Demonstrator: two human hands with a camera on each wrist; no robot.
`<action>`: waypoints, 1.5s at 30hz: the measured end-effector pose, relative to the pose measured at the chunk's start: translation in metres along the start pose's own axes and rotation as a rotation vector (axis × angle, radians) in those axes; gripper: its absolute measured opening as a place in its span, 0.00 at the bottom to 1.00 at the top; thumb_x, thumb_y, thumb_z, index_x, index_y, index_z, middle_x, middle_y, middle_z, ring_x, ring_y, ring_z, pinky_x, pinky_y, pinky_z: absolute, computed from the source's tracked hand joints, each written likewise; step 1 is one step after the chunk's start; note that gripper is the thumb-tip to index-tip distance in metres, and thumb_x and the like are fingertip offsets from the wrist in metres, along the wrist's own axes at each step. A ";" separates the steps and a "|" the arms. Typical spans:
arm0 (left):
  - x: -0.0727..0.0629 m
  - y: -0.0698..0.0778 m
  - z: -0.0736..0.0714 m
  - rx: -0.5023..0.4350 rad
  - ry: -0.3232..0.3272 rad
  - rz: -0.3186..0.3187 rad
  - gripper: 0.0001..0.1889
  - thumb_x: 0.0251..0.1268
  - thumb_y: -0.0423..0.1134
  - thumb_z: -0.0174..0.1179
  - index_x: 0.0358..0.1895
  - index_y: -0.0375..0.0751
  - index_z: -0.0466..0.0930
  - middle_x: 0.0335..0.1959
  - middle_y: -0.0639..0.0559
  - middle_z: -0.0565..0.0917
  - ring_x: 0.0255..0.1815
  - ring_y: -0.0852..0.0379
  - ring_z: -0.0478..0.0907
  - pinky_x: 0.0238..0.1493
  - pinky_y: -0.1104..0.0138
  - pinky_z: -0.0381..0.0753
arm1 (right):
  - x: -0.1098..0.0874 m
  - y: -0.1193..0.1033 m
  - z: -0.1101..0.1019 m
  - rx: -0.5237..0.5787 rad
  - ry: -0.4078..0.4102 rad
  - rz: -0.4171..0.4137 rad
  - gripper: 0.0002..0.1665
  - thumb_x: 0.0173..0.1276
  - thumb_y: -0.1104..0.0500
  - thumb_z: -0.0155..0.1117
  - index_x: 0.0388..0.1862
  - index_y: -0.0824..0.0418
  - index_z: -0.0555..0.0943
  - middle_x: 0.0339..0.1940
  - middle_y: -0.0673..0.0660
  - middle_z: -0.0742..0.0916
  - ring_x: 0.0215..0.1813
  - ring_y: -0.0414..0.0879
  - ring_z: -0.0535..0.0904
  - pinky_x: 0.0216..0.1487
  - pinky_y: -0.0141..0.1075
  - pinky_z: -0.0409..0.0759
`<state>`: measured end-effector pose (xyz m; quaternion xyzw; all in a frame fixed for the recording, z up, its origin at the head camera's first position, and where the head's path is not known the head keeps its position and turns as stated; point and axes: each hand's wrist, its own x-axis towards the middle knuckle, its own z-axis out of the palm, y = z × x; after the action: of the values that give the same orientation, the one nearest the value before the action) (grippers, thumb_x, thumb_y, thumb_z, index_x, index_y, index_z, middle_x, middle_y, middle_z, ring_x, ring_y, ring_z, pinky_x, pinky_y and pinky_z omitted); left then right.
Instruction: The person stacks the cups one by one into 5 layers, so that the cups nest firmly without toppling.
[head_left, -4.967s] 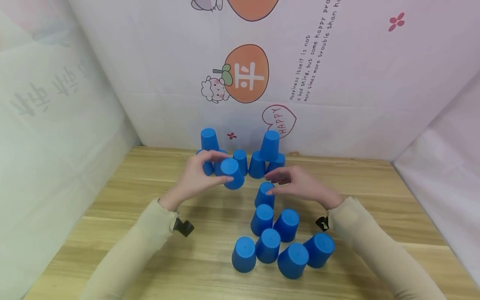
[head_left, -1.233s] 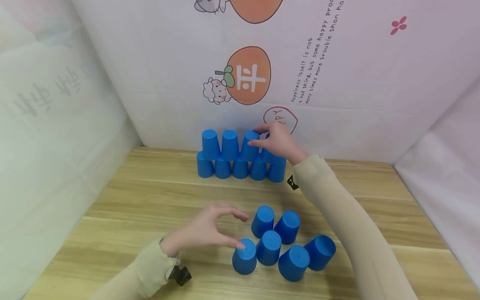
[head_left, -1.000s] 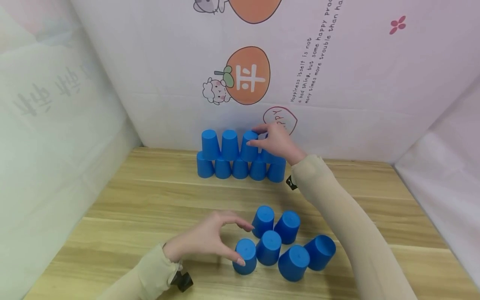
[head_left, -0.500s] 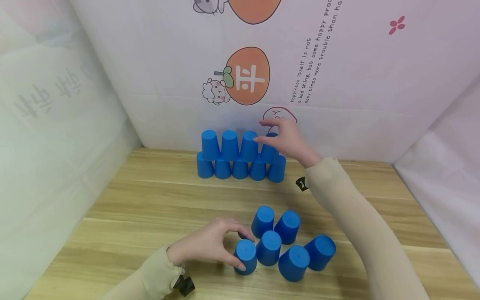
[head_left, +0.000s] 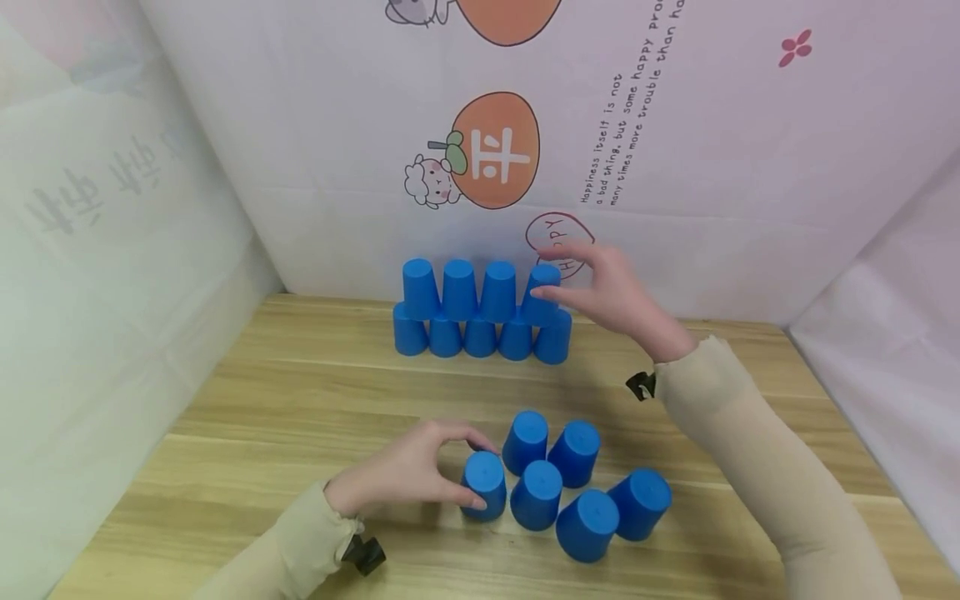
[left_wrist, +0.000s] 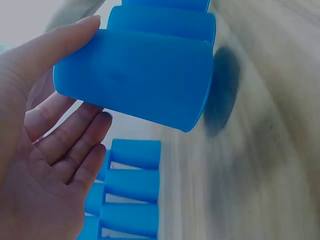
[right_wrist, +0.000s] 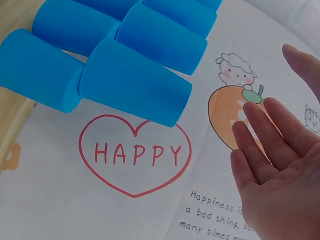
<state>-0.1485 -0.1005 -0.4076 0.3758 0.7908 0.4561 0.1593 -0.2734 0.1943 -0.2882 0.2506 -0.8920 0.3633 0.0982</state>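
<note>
In the head view my left hand [head_left: 412, 471] grips an upside-down blue cup [head_left: 483, 487] between thumb and fingers. The left wrist view shows that cup [left_wrist: 135, 77] just off the wood, its shadow beside the rim. At the back, a two-tier wall of upside-down blue cups stands, several below and several on top. My right hand [head_left: 611, 287] is beside the top tier's rightmost cup [head_left: 542, 296], thumb and fingers apart. Nothing is in that hand [right_wrist: 280, 165] in the right wrist view, where a gap separates it from the nearest cup [right_wrist: 135, 82].
Several loose upside-down blue cups stand right of the held one, among them a near cup [head_left: 588, 527] and a tilted-looking right cup [head_left: 640, 505]. Behind the stack, a printed white cloth [head_left: 337, 167] rises from the back of the wooden table [head_left: 300, 400].
The top tier has filled with cups over five seconds. My right hand has let go and drawn back rightward. My left hand has taken hold of the near-left cup and moved it slightly away.
</note>
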 end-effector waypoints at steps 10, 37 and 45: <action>0.001 0.002 -0.027 0.096 0.193 0.032 0.27 0.55 0.52 0.78 0.59 0.56 0.83 0.56 0.68 0.82 0.60 0.61 0.76 0.62 0.45 0.74 | -0.029 -0.001 -0.007 -0.043 -0.009 -0.066 0.32 0.62 0.50 0.79 0.64 0.58 0.82 0.63 0.53 0.84 0.68 0.52 0.75 0.67 0.59 0.70; 0.034 0.007 -0.088 0.070 0.668 0.044 0.27 0.63 0.41 0.74 0.64 0.45 0.78 0.61 0.53 0.81 0.65 0.52 0.72 0.71 0.40 0.59 | -0.098 0.040 0.007 0.066 -0.163 0.081 0.31 0.68 0.46 0.74 0.67 0.53 0.80 0.64 0.54 0.83 0.69 0.58 0.74 0.64 0.65 0.72; 0.051 0.011 -0.109 0.054 0.756 0.111 0.28 0.67 0.40 0.71 0.69 0.43 0.75 0.64 0.51 0.79 0.65 0.52 0.73 0.70 0.46 0.65 | -0.119 0.056 0.032 0.098 -0.226 0.065 0.31 0.66 0.43 0.74 0.64 0.54 0.83 0.59 0.50 0.86 0.64 0.56 0.79 0.60 0.63 0.76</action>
<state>-0.2428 -0.1252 -0.3354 0.2276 0.7838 0.5496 -0.1783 -0.2005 0.2513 -0.3869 0.2653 -0.8862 0.3789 -0.0270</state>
